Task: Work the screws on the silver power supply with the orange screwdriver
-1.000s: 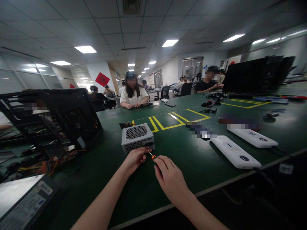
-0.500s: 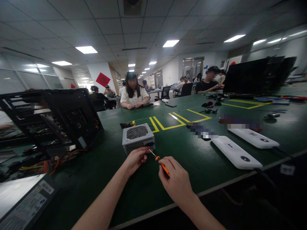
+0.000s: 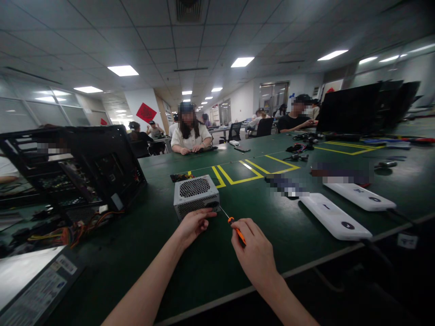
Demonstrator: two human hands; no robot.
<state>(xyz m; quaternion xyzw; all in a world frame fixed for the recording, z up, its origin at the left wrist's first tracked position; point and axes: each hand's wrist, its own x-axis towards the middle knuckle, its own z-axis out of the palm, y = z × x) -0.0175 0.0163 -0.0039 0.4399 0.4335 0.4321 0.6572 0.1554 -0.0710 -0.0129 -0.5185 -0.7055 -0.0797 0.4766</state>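
A grey computer power supply (image 3: 197, 194) with a perforated top stands on the green table in front of me. My left hand (image 3: 195, 222) lies against its near face, the index finger stretched along the lower edge and the thumb apart from it. The other fingers curl loosely, and nothing shows in that hand. In my right hand (image 3: 252, 240) is a screwdriver (image 3: 241, 236) with an orange handle and a thin shaft. Its tip points at the right end of the power supply, by the near corner; whether it touches is too small to tell.
An open black computer case (image 3: 102, 167) stands at the left, loose cables (image 3: 74, 228) before it. Another power supply (image 3: 37, 283) lies front left. White power banks (image 3: 335, 216) lie at the right. Across the table sits a person (image 3: 190, 136); monitors (image 3: 351, 108) stand far right.
My right hand has moved right and slightly up with the screwdriver, its tip shifting from beside my left fingertip to the power supply's right corner. My left hand stays nearly still.
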